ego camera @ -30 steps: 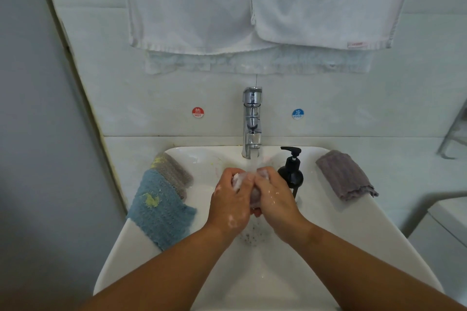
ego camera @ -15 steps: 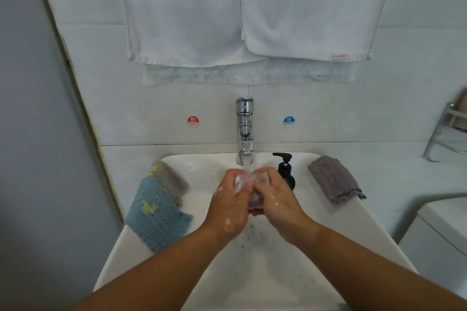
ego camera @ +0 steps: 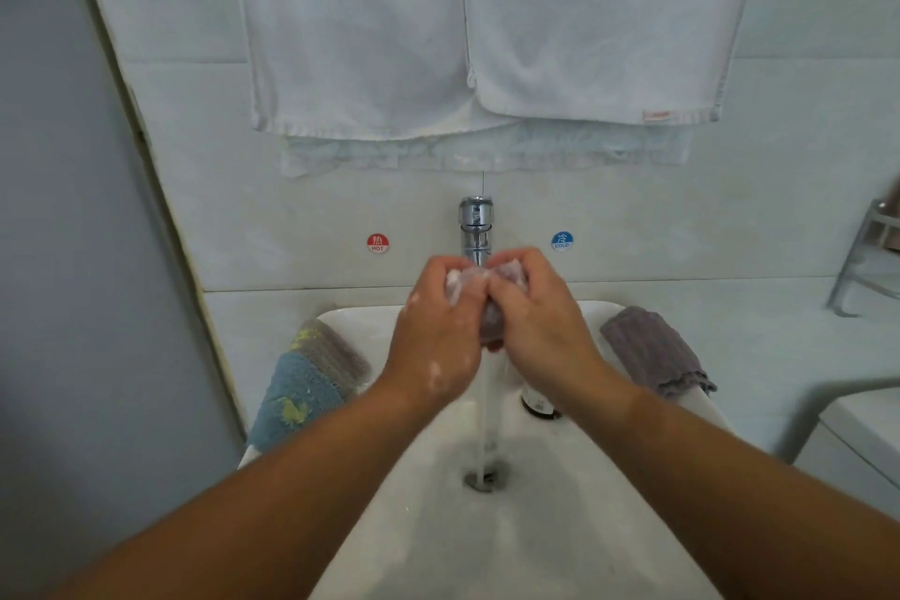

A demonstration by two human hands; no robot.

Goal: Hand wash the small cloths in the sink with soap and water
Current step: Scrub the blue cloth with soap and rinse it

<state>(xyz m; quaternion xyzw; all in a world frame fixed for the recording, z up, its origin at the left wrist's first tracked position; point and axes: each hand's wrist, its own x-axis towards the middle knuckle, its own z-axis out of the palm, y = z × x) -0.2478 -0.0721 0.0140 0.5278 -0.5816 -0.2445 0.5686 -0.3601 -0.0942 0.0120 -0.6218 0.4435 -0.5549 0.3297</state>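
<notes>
Raised above the water stream (ego camera: 487, 414), left hand (ego camera: 433, 331) and right hand (ego camera: 540, 322) both grip the soapy cloth (ego camera: 465, 283); rub folds together firmly.

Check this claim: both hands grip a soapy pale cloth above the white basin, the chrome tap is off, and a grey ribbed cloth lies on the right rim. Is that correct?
No: the head view shows the chrome tap running, a water stream falling to the drain. The rest stands.
</notes>
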